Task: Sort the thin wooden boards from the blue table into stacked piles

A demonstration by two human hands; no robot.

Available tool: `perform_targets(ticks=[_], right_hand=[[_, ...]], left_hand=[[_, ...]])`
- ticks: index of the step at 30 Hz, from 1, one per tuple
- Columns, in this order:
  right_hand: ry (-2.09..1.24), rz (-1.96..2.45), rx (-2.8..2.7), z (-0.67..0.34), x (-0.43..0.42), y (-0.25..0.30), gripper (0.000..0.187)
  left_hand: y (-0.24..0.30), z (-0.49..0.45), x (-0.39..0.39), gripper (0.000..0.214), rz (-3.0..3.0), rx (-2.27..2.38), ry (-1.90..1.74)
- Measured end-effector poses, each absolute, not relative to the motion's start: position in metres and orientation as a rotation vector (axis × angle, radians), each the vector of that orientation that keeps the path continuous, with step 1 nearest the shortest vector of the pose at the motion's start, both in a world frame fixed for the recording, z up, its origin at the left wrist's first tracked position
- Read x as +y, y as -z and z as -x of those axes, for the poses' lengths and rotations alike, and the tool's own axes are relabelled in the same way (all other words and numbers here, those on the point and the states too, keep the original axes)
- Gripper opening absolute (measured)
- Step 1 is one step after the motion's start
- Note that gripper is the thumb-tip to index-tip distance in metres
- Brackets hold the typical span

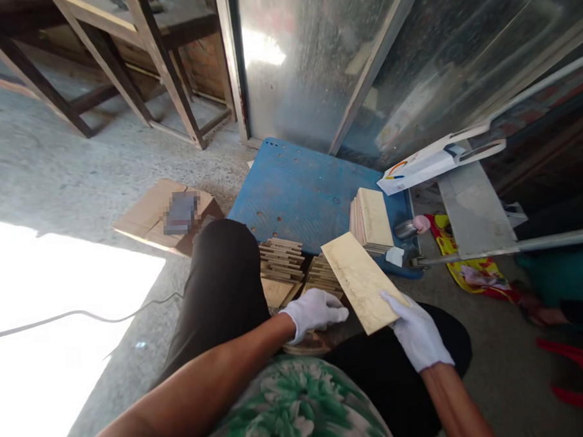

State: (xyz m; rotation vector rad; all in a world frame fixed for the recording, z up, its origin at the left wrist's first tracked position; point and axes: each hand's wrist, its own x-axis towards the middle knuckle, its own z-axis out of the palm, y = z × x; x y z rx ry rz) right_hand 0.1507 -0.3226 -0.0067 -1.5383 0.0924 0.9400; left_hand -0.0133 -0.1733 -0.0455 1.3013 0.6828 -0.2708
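Note:
My right hand (pixel 419 332), in a white glove, grips the near end of a thin rectangular wooden board (pixel 359 281), which slants up and to the left. My left hand (pixel 315 313), gloved too, is left of the board and apart from it. Its fingers point right with a gap beside the thumb, and nothing shows in them. Beyond the hands, between my knees, stand two piles of thin wooden strips (pixel 280 261), the right one partly behind the board. A neat stack of similar boards (pixel 371 220) rests on the blue table (pixel 290 186).
Near the stack lie a metal cup (pixel 405 228) and a crumpled white paper (pixel 395 256). A white paper bag (pixel 419 166) leans at the table's right. A cardboard box (pixel 144 215) is on the floor at left, near a cable (pixel 83 312). Another person's arm (pixel 549 315) shows at right.

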Motion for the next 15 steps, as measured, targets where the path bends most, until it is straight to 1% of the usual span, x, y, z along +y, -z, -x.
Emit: perform_targets(ticks=[2, 4, 6, 9, 11, 13, 15], right_hand=[[-0.975, 1.666, 0.002, -0.161, -0.327, -0.001, 0.049], [-0.943, 1.827, -0.164, -0.172, -0.325, -0.005, 0.053], [-0.924, 2.041, -0.433, -0.181, -0.316, -0.007, 0.052], [-0.985, 2.414, -1.108, -0.183, -0.289, -0.011, 0.041], [-1.051, 2.605, -1.564, -0.173, -0.267, -0.012, 0.037], [-1.113, 2.690, -1.911, -0.156, -0.247, -0.009, 0.036], [-1.179, 2.649, -2.231, -0.137, -0.232, -0.001, 0.032]], left_hand=[[0.053, 0.016, -0.161, 0.034, -1.558, 0.679, 0.277], [0.061, 0.017, -0.148, 0.034, -1.708, 0.767, 0.279], [0.068, 0.016, -0.136, 0.033, -1.830, 0.877, 0.275], [0.077, 0.014, -0.124, 0.036, -1.863, 0.970, 0.256], [0.081, 0.012, -0.122, 0.037, -1.841, 0.986, 0.259], [0.084, 0.011, -0.123, 0.037, -1.829, 0.990, 0.273], [0.086, 0.009, -0.124, 0.035, -1.826, 0.988, 0.291]])
